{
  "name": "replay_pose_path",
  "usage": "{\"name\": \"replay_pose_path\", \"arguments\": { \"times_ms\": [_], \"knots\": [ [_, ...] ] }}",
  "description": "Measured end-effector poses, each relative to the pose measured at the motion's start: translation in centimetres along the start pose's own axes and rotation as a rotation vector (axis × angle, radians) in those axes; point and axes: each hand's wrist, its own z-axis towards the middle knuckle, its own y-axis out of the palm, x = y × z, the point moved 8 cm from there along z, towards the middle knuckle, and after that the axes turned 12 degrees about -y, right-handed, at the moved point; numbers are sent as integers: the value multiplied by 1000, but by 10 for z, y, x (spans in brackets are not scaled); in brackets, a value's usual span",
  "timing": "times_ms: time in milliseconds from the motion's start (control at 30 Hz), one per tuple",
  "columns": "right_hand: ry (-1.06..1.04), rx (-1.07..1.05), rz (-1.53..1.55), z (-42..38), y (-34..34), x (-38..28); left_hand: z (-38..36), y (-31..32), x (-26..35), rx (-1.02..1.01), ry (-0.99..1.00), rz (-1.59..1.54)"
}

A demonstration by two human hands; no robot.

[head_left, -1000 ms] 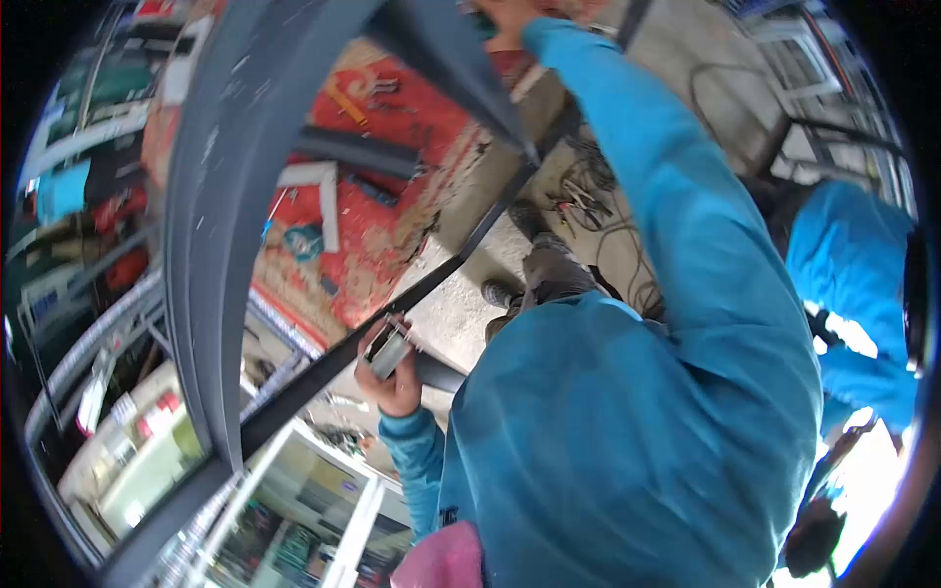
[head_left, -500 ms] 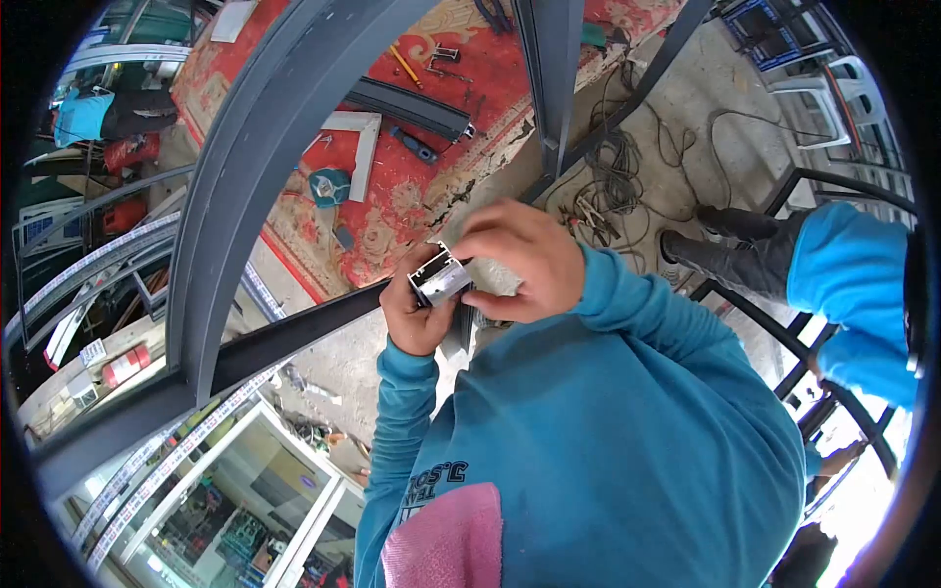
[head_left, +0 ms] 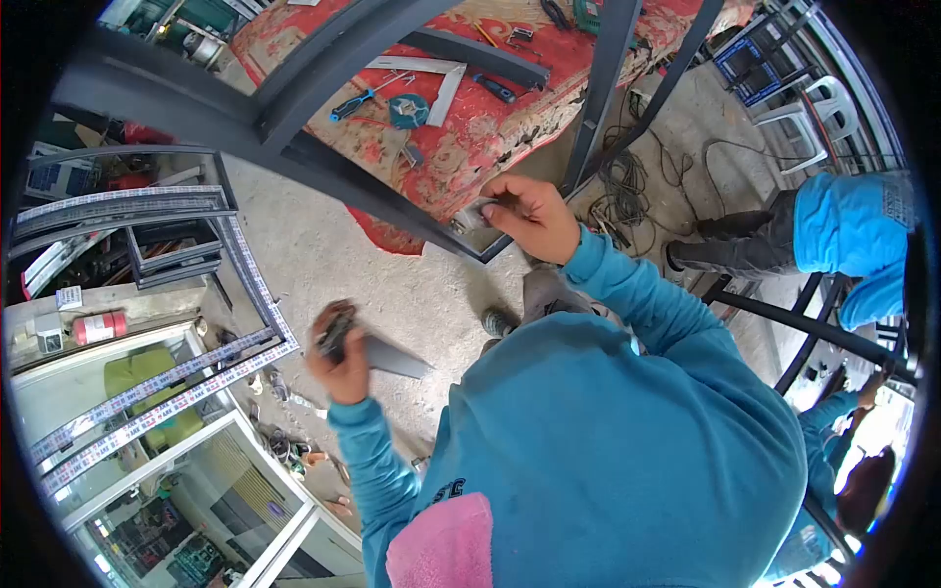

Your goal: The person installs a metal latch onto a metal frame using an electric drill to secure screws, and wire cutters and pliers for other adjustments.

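My left hand (head_left: 341, 365) is out to the left, blurred by motion, its fingers wrapped round a grey aluminium profile (head_left: 394, 359). The profile's dark end shows at my fingertips, and its length runs off to the right below the hand. My right hand (head_left: 534, 220) is at the edge of the red-covered table, pinching a small silver metal piece (head_left: 473, 214) between thumb and fingers. Just beneath that piece lies the corner of a dark metal frame (head_left: 485, 257).
On the patterned red table cover (head_left: 368, 147) lie a tape measure (head_left: 408, 112), a white square (head_left: 448, 93) and screwdrivers. Dark frame bars cross above it. Cables (head_left: 622, 176) coil on the floor. A person in blue (head_left: 843, 230) stands at right. Taped curved frames (head_left: 147, 206) stand at left.
My hands have moved apart. The left has swung left and down with the profile; the right has moved slightly right and up with a small silver piece. The view has shifted over the table.
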Motion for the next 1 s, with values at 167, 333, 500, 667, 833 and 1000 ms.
{"name": "replay_pose_path", "arguments": {
  "times_ms": [167, 333, 500, 667, 833, 1000],
  "knots": [
    [297, -46, 178, -46, 40, 58, 38, -149, 48, 267, 135, -138],
    [215, -232, 217, -70, 112, 83, 116, -230, 117, 534, 223, -186],
    [354, -251, 352, -44, 178, 119, 243, -290, 124, 453, 171, -490],
    [364, -268, 424, 23, 223, 150, 342, -251, 122, 346, 244, -688],
    [343, -147, 347, 81, 234, 174, 431, -219, 88, 314, 248, -821],
    [431, 63, 446, 105, 230, 182, 510, -191, 57, 360, 214, -941]
  ]
}}
